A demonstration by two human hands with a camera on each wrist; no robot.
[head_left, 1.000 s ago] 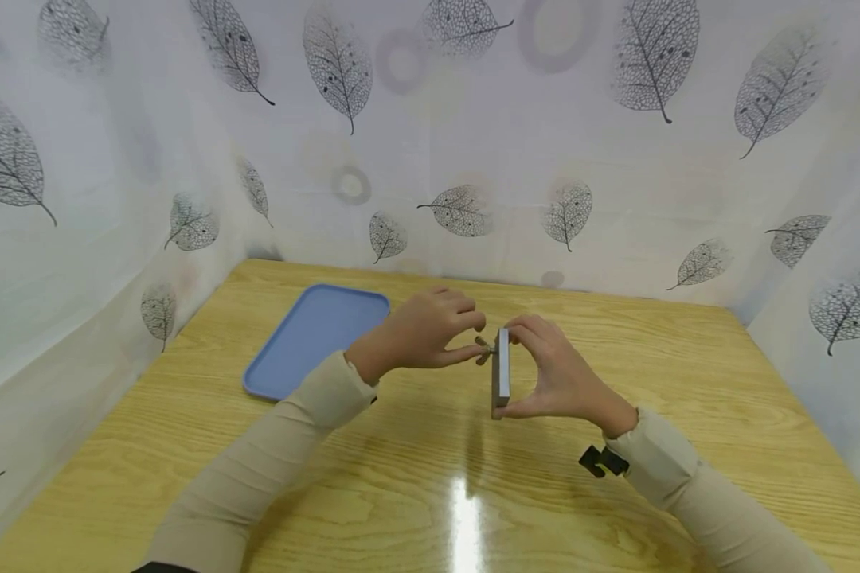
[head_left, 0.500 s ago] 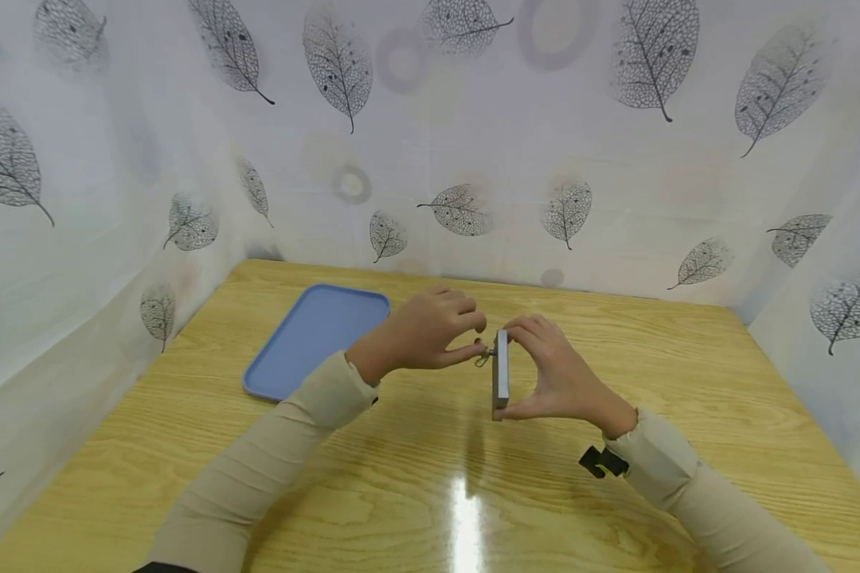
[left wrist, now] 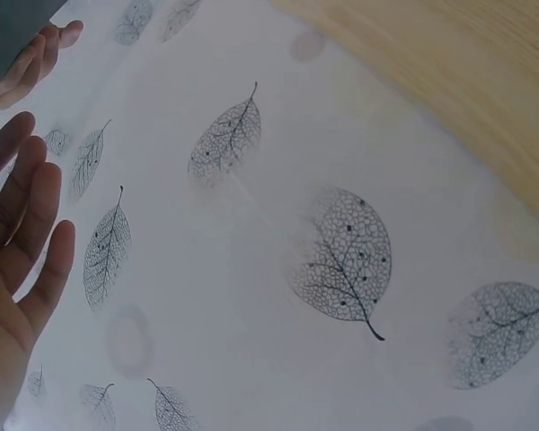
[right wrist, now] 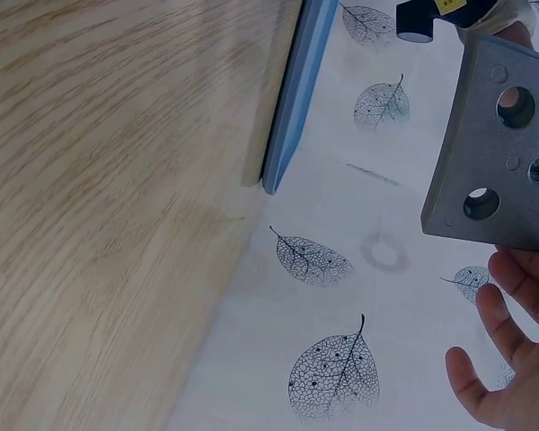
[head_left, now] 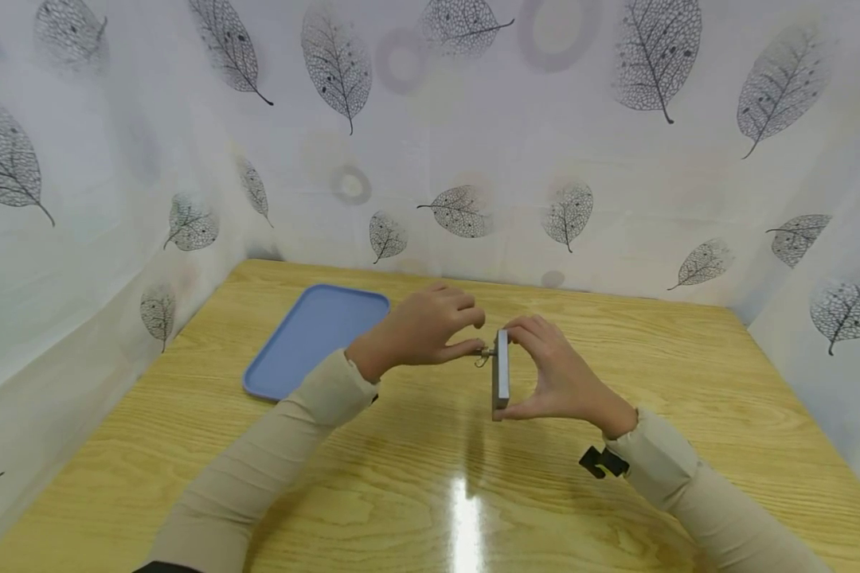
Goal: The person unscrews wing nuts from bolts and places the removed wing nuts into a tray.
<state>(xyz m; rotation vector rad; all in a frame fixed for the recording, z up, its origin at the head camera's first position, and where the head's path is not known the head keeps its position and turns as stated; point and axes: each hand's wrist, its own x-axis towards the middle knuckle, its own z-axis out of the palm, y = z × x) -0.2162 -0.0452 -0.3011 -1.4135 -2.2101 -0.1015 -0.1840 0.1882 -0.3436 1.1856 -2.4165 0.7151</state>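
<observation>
My right hand (head_left: 555, 370) holds a thick grey metal plate (head_left: 502, 374) on edge above the table, thumb at its lower end and fingers at its upper end. In the right wrist view the plate (right wrist: 467, 171) shows several round holes, one threaded. A small wing screw (head_left: 484, 353) sticks out of the plate's left face. Against its wing rests the thumb of my left hand (head_left: 426, 326), while the index finger stays bent above, apart from the thumb. The left wrist view shows this hand's other fingers (left wrist: 40, 206) relaxed, holding nothing.
A blue tray (head_left: 315, 342) lies at the back left of the wooden table (head_left: 373, 493). Leaf-printed white cloth (head_left: 430, 159) hangs behind and at both sides. A black wrist device (head_left: 603, 461) sits by the right sleeve.
The wing screw has turned in the plate, its wings now at a different angle. My left thumb has shifted slightly up with it. The right hand and plate stay nearly still.
</observation>
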